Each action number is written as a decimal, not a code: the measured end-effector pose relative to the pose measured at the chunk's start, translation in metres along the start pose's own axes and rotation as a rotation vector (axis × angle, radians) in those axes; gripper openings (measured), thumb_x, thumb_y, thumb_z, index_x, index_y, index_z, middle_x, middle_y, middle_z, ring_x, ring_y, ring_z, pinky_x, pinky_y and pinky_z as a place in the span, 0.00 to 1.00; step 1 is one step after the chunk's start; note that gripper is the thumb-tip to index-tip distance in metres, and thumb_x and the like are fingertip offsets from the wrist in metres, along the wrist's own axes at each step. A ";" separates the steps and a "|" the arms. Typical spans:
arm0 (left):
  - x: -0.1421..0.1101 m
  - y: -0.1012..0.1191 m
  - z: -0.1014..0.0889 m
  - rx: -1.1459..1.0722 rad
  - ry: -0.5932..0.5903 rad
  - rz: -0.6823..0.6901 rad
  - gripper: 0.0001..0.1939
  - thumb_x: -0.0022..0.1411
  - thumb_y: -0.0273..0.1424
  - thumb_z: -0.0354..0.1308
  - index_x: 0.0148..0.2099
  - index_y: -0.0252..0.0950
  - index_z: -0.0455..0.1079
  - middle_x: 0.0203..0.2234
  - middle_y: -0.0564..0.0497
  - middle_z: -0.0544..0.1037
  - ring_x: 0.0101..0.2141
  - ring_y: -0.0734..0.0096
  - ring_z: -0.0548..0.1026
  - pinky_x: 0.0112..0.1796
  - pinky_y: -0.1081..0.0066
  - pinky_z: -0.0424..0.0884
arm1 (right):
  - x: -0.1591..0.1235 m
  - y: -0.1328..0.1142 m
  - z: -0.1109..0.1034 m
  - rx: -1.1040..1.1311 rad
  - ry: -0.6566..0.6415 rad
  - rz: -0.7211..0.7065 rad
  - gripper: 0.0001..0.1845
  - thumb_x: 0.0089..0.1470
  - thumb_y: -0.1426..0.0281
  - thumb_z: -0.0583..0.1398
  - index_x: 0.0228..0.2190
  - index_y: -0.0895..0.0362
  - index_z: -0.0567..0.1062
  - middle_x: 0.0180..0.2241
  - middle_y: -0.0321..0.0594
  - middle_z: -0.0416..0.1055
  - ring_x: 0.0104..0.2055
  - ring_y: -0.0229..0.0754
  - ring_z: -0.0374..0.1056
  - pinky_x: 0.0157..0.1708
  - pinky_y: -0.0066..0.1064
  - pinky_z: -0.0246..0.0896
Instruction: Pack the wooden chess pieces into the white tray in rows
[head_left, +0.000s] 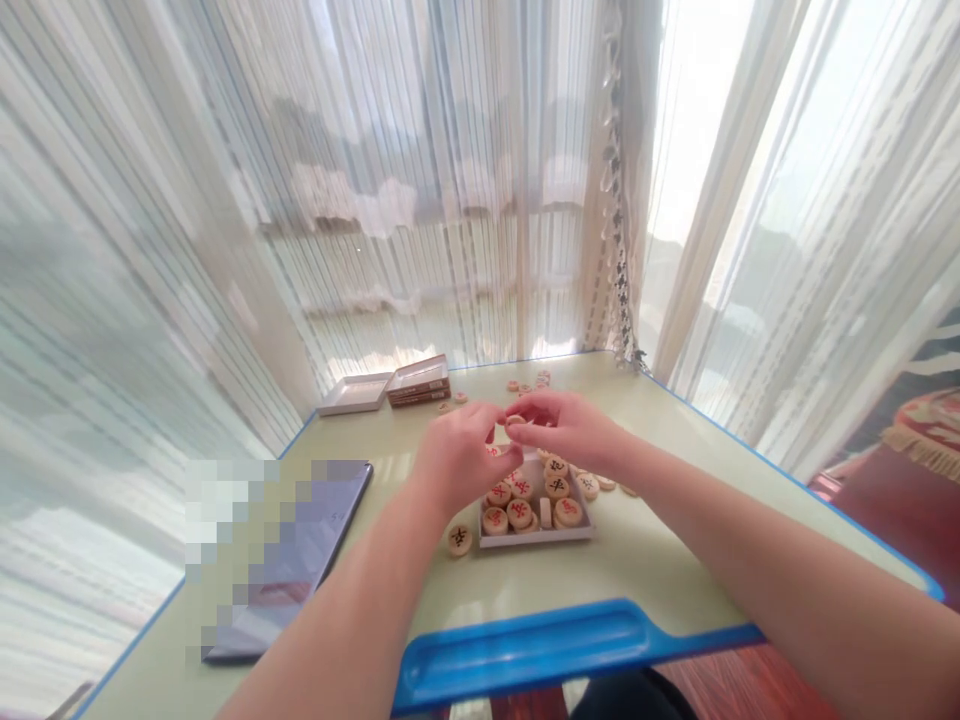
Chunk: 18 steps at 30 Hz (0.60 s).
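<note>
Above a shallow white box (536,541), my two hands come together. My right hand (562,425) pinches a round wooden Chinese chess piece (515,422) between thumb and fingers. Close against it, my left hand (465,452) is bent, its thumb and forefinger apart, with no piece visible between them. Inside the box are several chess pieces with red characters (519,514) and others with black characters (556,487). One piece stands on edge (545,513) in the front part. My hands hide the back of the box.
A loose black-character piece (460,540) lies left of the box, and more pieces (587,486) lie right of it. Farther back are scattered pieces (525,388), an open tray (355,393) and stacked box parts (418,381). A partly pixelated tablet (330,520) lies left. The blue table edge (525,650) has a groove.
</note>
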<state>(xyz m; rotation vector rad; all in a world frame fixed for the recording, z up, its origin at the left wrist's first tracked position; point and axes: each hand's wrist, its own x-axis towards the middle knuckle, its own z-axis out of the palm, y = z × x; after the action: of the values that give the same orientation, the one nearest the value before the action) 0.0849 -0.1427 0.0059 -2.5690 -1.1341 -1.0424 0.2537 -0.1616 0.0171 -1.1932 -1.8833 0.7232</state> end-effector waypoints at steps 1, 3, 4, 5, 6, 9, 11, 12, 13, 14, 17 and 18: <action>0.000 0.001 0.000 -0.003 0.013 0.016 0.09 0.50 0.33 0.55 0.34 0.34 0.71 0.24 0.51 0.73 0.27 0.72 0.69 0.28 0.73 0.61 | -0.002 -0.002 0.000 0.020 0.004 -0.002 0.12 0.49 0.64 0.59 0.35 0.55 0.76 0.31 0.37 0.73 0.31 0.37 0.66 0.31 0.29 0.61; 0.000 0.004 -0.001 -0.019 0.042 0.036 0.10 0.51 0.33 0.55 0.35 0.34 0.71 0.25 0.50 0.74 0.27 0.72 0.70 0.28 0.74 0.62 | -0.004 -0.006 -0.003 0.094 0.015 0.021 0.11 0.48 0.66 0.59 0.34 0.56 0.76 0.30 0.38 0.73 0.31 0.37 0.66 0.30 0.29 0.61; 0.000 0.005 -0.002 -0.027 0.054 0.042 0.10 0.52 0.33 0.54 0.36 0.34 0.71 0.26 0.50 0.74 0.28 0.72 0.70 0.28 0.74 0.62 | -0.004 -0.008 -0.004 0.133 0.015 0.036 0.11 0.48 0.66 0.59 0.34 0.56 0.76 0.29 0.38 0.73 0.31 0.37 0.66 0.29 0.28 0.61; 0.000 0.005 -0.002 -0.033 0.061 0.046 0.11 0.53 0.34 0.54 0.36 0.34 0.72 0.26 0.49 0.74 0.28 0.72 0.70 0.28 0.74 0.62 | -0.004 -0.009 -0.005 0.168 0.009 0.050 0.12 0.48 0.66 0.59 0.34 0.57 0.77 0.28 0.38 0.73 0.30 0.36 0.66 0.27 0.28 0.61; 0.000 0.005 -0.002 -0.035 0.069 0.046 0.11 0.53 0.34 0.54 0.36 0.34 0.72 0.26 0.49 0.74 0.28 0.72 0.70 0.28 0.74 0.62 | -0.003 -0.009 -0.006 0.195 0.002 0.062 0.12 0.48 0.65 0.60 0.35 0.57 0.77 0.28 0.38 0.73 0.28 0.36 0.66 0.26 0.27 0.60; -0.001 0.004 -0.003 -0.039 0.089 0.044 0.12 0.54 0.35 0.53 0.37 0.34 0.72 0.26 0.50 0.74 0.27 0.73 0.70 0.29 0.74 0.63 | -0.001 -0.007 -0.007 0.242 -0.011 0.071 0.13 0.48 0.66 0.59 0.35 0.57 0.78 0.24 0.37 0.72 0.26 0.34 0.64 0.23 0.26 0.58; -0.001 0.003 -0.003 -0.041 0.099 0.041 0.12 0.55 0.35 0.53 0.37 0.34 0.72 0.25 0.50 0.74 0.27 0.73 0.70 0.29 0.74 0.64 | -0.001 -0.005 -0.007 0.252 -0.011 0.073 0.13 0.48 0.67 0.59 0.36 0.57 0.78 0.23 0.37 0.71 0.25 0.34 0.63 0.22 0.26 0.58; 0.000 0.003 -0.002 -0.042 0.103 0.040 0.12 0.55 0.35 0.53 0.37 0.34 0.72 0.25 0.50 0.74 0.27 0.74 0.70 0.29 0.74 0.64 | -0.001 -0.004 -0.006 0.254 -0.010 0.071 0.13 0.48 0.67 0.59 0.36 0.58 0.78 0.23 0.37 0.71 0.24 0.34 0.63 0.22 0.26 0.58; 0.000 0.002 -0.002 -0.043 0.106 0.039 0.12 0.55 0.35 0.54 0.37 0.34 0.72 0.25 0.50 0.74 0.26 0.74 0.70 0.29 0.74 0.64 | -0.001 -0.004 -0.006 0.256 -0.010 0.069 0.14 0.48 0.67 0.59 0.36 0.58 0.78 0.24 0.37 0.71 0.24 0.34 0.63 0.22 0.26 0.58; 0.000 0.002 -0.002 -0.045 0.110 0.040 0.11 0.55 0.35 0.54 0.37 0.34 0.72 0.24 0.51 0.74 0.26 0.74 0.70 0.29 0.74 0.64 | -0.001 -0.003 -0.006 0.259 -0.011 0.068 0.14 0.49 0.67 0.59 0.37 0.58 0.78 0.24 0.37 0.71 0.24 0.34 0.63 0.22 0.26 0.58; 0.000 0.001 -0.001 -0.051 0.120 0.050 0.12 0.54 0.34 0.54 0.38 0.34 0.72 0.24 0.51 0.74 0.25 0.74 0.69 0.28 0.74 0.64 | 0.000 -0.002 -0.005 0.264 -0.011 0.071 0.15 0.48 0.65 0.59 0.38 0.58 0.78 0.24 0.38 0.72 0.25 0.34 0.63 0.21 0.26 0.58; 0.000 0.001 -0.001 -0.051 0.121 0.054 0.12 0.54 0.35 0.55 0.38 0.34 0.72 0.24 0.51 0.74 0.25 0.74 0.69 0.28 0.74 0.64 | 0.000 -0.001 -0.005 0.264 -0.010 0.071 0.15 0.48 0.65 0.59 0.38 0.58 0.78 0.24 0.38 0.72 0.24 0.34 0.63 0.21 0.26 0.58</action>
<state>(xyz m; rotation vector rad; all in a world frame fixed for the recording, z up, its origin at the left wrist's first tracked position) 0.0849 -0.1440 0.0067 -2.5206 -1.0157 -1.2103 0.2576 -0.1622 0.0208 -1.0922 -1.6981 0.9846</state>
